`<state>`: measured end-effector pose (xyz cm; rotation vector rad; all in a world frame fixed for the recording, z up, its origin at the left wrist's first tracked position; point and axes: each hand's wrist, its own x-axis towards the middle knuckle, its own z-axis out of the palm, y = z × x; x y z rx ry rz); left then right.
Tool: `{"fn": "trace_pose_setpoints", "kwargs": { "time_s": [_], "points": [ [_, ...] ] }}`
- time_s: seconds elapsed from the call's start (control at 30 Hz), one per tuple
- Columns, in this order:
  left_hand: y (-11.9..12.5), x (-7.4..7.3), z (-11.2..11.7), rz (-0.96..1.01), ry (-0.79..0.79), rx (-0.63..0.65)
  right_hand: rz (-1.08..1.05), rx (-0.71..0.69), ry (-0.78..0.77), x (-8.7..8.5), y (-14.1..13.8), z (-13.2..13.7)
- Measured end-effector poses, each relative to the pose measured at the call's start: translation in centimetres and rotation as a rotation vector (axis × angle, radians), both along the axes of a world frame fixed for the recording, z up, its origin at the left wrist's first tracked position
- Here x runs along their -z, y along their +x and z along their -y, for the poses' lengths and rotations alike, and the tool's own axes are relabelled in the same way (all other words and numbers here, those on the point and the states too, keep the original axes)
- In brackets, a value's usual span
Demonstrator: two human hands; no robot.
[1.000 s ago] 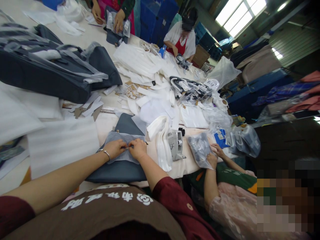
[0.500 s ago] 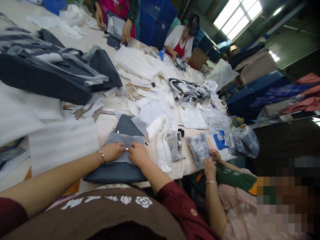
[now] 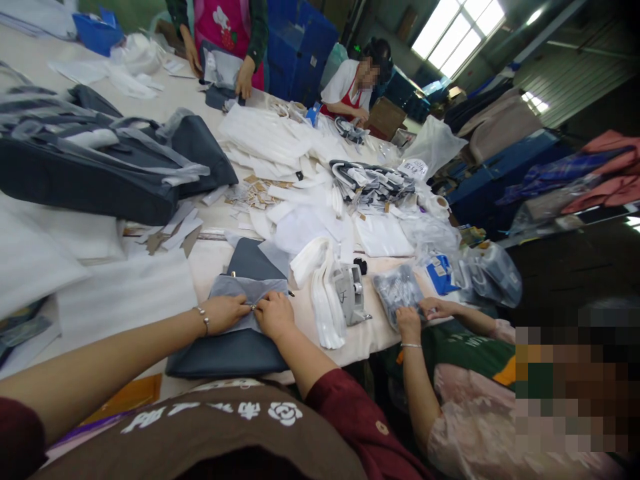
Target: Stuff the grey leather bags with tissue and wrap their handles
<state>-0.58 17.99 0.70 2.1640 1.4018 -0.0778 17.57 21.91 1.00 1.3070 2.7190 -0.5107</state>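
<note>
A dark blue bag [image 3: 225, 357] lies on the table right in front of me, its pointed flap [image 3: 255, 259] folded away from me. Across its middle is a thin grey wrapping sheet [image 3: 247, 285]. My left hand [image 3: 227, 313] and my right hand [image 3: 275, 315] meet over this sheet, fingertips pinched together on it. Between them shows a small shiny metal fitting [image 3: 253, 307], mostly covered by the fingers. Whether the fingertips also grip the fitting is too small to tell. A small gold-coloured piece [image 3: 233, 274] shows on the flap.
Right of the bag are white foam strips [image 3: 327, 300] and a grey tape dispenser [image 3: 354, 293]. A co-worker's hands [image 3: 413, 320] hold a plastic-wrapped item [image 3: 397, 290]. Dark bags [image 3: 90, 173] and white foam sheets [image 3: 130, 290] lie left. Two people work across the table.
My view has shifted slightly. Both hands stay on the grey sheet, their fingers now covering more of the metal fitting. The co-worker at right has moved a hand along the plastic-wrapped item.
</note>
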Motion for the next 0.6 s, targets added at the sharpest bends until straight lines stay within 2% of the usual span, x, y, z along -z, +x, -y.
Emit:
{"fn": "trace_pose_setpoints", "kwargs": {
  "time_s": [0.13,0.2,0.27,0.3,0.37,0.47,0.6],
  "points": [
    [-0.3,-1.4,-2.7,0.034,-0.155,-0.009,-0.044,0.042,-0.007,0.3,-0.2,-0.1],
    [-0.5,-2.1,-5.3,0.071,-0.186,-0.096,-0.071,0.046,0.001,0.4,-0.1,-0.1],
    [-0.6,-2.3,-8.2,0.041,-0.109,-0.211,-0.089,0.042,0.010,0.5,0.1,-0.1],
    [-0.7,-2.1,-9.7,0.001,-0.054,-0.238,-0.095,0.040,0.012,0.6,0.1,-0.1],
    [-0.9,-1.0,-12.4,-0.079,0.018,-0.189,-0.106,0.045,0.007,0.6,0.2,-0.2],
    [-0.9,1.5,-15.7,-0.162,0.028,-0.055,-0.130,0.062,-0.009,0.7,0.3,-0.3],
    [-0.3,4.0,-19.1,-0.267,0.054,-0.052,-0.163,0.073,-0.031,0.9,0.5,-0.5]
  ]
}}
